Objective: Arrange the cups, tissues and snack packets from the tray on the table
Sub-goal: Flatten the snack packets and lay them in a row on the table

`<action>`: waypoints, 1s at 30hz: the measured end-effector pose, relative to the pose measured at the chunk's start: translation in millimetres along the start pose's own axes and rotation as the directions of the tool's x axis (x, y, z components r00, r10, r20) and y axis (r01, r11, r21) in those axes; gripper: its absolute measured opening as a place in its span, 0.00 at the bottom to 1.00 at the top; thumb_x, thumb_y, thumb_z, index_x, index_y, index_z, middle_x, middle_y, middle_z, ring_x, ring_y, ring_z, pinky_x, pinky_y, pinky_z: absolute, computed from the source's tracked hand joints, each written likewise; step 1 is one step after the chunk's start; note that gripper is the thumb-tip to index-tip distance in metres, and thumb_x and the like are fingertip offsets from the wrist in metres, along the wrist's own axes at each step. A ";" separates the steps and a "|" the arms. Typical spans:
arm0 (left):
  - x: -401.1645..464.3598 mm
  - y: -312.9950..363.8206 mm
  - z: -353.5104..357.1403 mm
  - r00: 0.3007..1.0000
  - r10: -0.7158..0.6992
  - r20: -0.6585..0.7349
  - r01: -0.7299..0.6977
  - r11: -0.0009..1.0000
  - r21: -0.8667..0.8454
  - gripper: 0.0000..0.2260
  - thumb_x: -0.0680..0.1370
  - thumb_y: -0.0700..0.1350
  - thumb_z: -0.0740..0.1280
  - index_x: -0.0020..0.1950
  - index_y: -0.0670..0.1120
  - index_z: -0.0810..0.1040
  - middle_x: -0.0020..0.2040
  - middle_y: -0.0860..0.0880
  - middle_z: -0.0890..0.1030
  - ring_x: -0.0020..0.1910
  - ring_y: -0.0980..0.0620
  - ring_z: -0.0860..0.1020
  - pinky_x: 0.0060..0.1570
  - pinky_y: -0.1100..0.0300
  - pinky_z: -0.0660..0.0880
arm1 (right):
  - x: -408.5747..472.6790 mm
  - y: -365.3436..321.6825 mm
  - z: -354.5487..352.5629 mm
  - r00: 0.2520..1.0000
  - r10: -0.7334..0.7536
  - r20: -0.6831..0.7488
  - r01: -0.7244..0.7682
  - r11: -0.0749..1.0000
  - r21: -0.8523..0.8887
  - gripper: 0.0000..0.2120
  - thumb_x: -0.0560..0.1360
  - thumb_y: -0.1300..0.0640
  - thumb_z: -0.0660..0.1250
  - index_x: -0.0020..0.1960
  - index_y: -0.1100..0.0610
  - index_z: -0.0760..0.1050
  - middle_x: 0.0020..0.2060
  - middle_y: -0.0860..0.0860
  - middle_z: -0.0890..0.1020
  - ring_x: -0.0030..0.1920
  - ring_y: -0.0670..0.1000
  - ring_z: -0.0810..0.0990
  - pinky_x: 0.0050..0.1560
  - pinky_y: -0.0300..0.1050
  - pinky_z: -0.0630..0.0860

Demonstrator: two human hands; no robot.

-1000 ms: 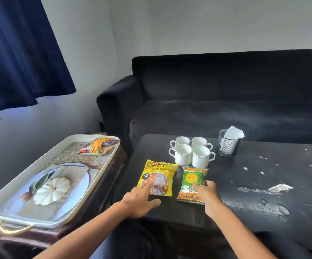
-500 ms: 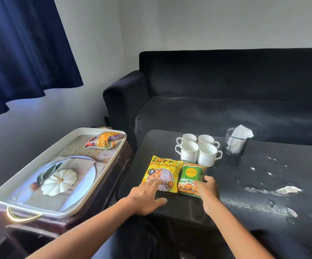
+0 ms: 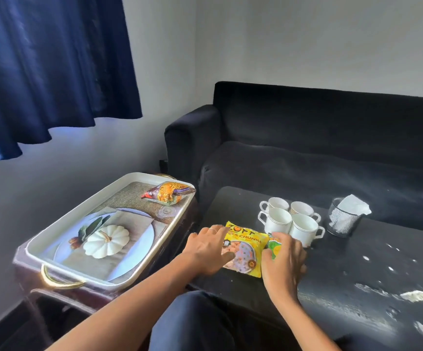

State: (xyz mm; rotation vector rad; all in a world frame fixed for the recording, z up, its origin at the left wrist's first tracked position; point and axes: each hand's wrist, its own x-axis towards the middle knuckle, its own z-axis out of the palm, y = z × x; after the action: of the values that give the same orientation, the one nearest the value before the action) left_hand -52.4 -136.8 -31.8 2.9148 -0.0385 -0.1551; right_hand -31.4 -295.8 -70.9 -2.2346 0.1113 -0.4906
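The black table (image 3: 357, 262) carries four white cups (image 3: 290, 221) and a tissue holder (image 3: 343, 220) along its far edge, two snack packets (image 3: 245, 249) nearer its front edge.

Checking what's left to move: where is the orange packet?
Head view, left of centre: the orange packet lies at the tray's far right corner, beside the sofa arm.

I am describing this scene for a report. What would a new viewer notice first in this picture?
First, the two hands at the near edge of the black table: the left hand lies on the yellow snack packet and the right hand covers most of a green packet beside it. Just behind stand four white cups in a tight cluster. To the left, one orange snack packet lies at the far end of the white tray.
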 end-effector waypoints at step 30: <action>-14.1 -113.3 -13.3 0.830 -0.557 0.039 0.545 0.794 -0.269 0.43 0.75 0.69 0.54 0.79 0.42 0.45 0.79 0.41 0.44 0.78 0.41 0.41 0.75 0.45 0.44 | 45.3 -176.2 180.3 0.583 -0.585 0.563 0.810 0.466 -0.356 0.17 0.77 0.49 0.62 0.62 0.54 0.69 0.57 0.52 0.79 0.59 0.55 0.72 0.56 0.52 0.63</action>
State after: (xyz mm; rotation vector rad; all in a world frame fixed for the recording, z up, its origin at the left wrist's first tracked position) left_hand -63.4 -22.9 -42.6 2.5645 0.7884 -0.1746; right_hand 64.9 -62.0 -29.6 -2.8983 -1.1011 -0.4960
